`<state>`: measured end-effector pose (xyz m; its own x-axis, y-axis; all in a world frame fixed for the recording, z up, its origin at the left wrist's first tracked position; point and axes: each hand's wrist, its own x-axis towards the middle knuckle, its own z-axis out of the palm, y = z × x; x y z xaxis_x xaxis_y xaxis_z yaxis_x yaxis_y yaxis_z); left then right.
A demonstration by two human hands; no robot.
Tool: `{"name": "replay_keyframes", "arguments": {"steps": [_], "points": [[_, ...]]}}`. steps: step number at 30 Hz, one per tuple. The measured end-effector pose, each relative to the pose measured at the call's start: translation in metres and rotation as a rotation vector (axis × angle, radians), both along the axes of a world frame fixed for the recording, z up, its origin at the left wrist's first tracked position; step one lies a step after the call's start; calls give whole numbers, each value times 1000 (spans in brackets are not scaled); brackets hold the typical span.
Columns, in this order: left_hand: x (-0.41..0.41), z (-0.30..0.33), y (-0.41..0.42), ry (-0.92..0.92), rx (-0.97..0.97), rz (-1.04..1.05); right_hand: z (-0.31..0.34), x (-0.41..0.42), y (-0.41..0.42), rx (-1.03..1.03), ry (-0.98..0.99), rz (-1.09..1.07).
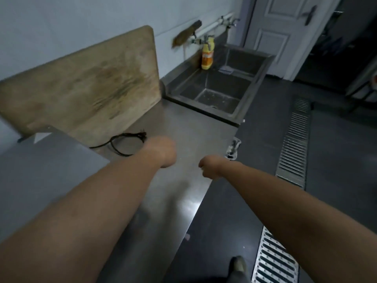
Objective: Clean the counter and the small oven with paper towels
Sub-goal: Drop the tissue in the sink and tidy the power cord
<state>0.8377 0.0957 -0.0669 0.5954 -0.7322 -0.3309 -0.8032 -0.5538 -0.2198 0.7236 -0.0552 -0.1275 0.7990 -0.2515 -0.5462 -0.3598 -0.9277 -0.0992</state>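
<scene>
Both arms reach out over the shiny metal surface (189,127). The left hand (163,152) hangs above the middle of it, bent down at the wrist, so its grip is hidden and I cannot tell if the fingers are spread or curled. The right hand (210,167) is near the front edge. Its fingers look curled in, but it is blurry, and I cannot tell if they hold anything. I see no paper towel in either hand.

The grey box at the left, the small oven (42,172) I think, sits on the same surface. Its black cord (124,142) lies loose beside it, not plugged in, which is safer for wiping.

A big worn cutting board (85,84) leans against the wall, likely so the flat part stays free. A yellow bottle (207,55) stands by the sink (216,94), close to the water. Something small and crumpled (232,150) sits at the front edge; it could be a paper towel, but I cannot tell.
</scene>
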Motion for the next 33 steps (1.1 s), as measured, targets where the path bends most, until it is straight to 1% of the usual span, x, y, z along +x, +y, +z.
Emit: {"name": "replay_keyframes", "arguments": {"steps": [3,6,11,17,21,26,30,33], "points": [[-26,-14,-44,43,-2,-30,6,-32,-46,-53,49,-32],[-46,-23,-84,110,45,-45,6,-65,-93,-96,87,-56],[-86,-36,-161,153,104,-77,6,-109,-189,-103,142,-99],[-137,-42,-268,171,140,-106,6,-149,-312,-111,108,-175],[-150,-54,-313,214,149,-45,-1,-165,-374,-87,105,-202],[-140,-53,-328,223,173,-8,-17,-151,-417,-107,134,-181],[-101,-47,-330,187,137,42,-13,-115,-412,-72,147,-135],[-65,-49,-333,201,100,83,-6,-74,-400,-30,129,-73]]}}
